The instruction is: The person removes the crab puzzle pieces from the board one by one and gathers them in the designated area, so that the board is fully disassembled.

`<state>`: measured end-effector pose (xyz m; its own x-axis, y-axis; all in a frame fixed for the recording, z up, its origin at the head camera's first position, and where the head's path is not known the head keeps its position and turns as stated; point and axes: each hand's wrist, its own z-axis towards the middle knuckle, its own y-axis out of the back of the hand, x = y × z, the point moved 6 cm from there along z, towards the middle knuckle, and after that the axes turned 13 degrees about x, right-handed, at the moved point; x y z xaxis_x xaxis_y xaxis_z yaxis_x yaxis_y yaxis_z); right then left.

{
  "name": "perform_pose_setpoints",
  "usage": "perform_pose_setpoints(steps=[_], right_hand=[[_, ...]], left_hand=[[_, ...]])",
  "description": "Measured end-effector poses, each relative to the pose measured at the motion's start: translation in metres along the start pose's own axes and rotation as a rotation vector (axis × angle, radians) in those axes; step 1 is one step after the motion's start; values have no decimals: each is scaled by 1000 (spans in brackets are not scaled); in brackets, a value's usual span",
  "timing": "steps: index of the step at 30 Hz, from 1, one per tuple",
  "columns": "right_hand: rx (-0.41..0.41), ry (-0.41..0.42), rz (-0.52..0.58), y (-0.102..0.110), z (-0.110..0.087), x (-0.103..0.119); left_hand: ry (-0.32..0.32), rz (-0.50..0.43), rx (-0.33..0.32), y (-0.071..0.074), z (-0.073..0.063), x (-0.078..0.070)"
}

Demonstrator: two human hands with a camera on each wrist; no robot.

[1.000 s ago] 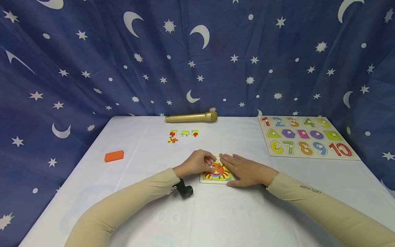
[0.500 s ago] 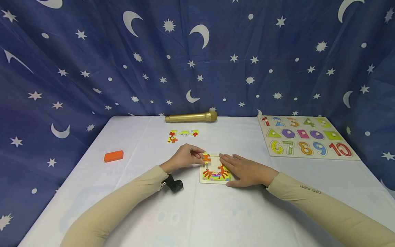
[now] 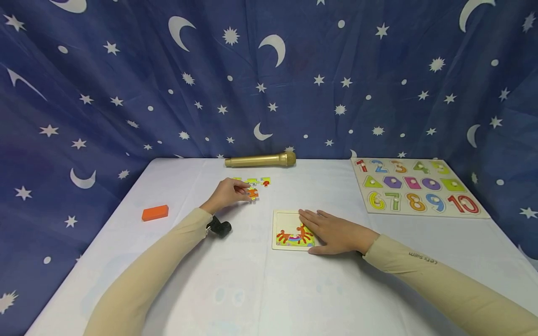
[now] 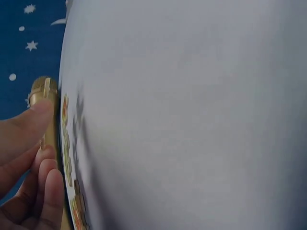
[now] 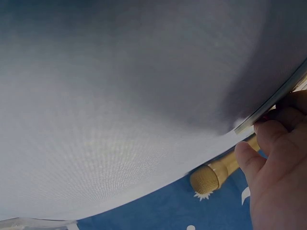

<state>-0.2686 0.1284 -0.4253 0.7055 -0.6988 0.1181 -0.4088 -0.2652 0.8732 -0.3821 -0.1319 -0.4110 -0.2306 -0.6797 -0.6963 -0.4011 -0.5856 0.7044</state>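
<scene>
My left hand (image 3: 228,193) pinches an orange and yellow jigsaw piece (image 3: 253,192) between thumb and fingers, just in front of several loose jigsaw pieces (image 3: 265,181). In the left wrist view those loose pieces (image 4: 67,158) lie edge-on below the fingers. At the table's middle is a small square puzzle board (image 3: 287,220) with a crab picture. Its lower and right parts hold pieces; bare board shows at upper left. My right hand (image 3: 338,232) rests on the board's right side with fingers extended, covering that edge. In the right wrist view the board's edge (image 5: 259,117) shows beside the fingers.
A gold microphone (image 3: 260,160) lies along the back edge of the table. A wooden number and shape board (image 3: 420,186) is at the back right. On the left lies an orange block (image 3: 155,213). A starry blue cloth (image 3: 210,93) hangs behind the table.
My left hand has lifted the orange piece out of the puzzle board and carried it left and back to the loose pieces. The right hand has stayed on the board.
</scene>
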Motion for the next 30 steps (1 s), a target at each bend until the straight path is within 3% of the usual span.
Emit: perform_pose_setpoints(steps=[14, 30], right_hand=[[1, 4, -3, 1, 1, 1], [8, -2, 17, 1, -1, 0]], left_hand=[[5, 50, -4, 9, 15, 11], [39, 90, 19, 11, 19, 12]])
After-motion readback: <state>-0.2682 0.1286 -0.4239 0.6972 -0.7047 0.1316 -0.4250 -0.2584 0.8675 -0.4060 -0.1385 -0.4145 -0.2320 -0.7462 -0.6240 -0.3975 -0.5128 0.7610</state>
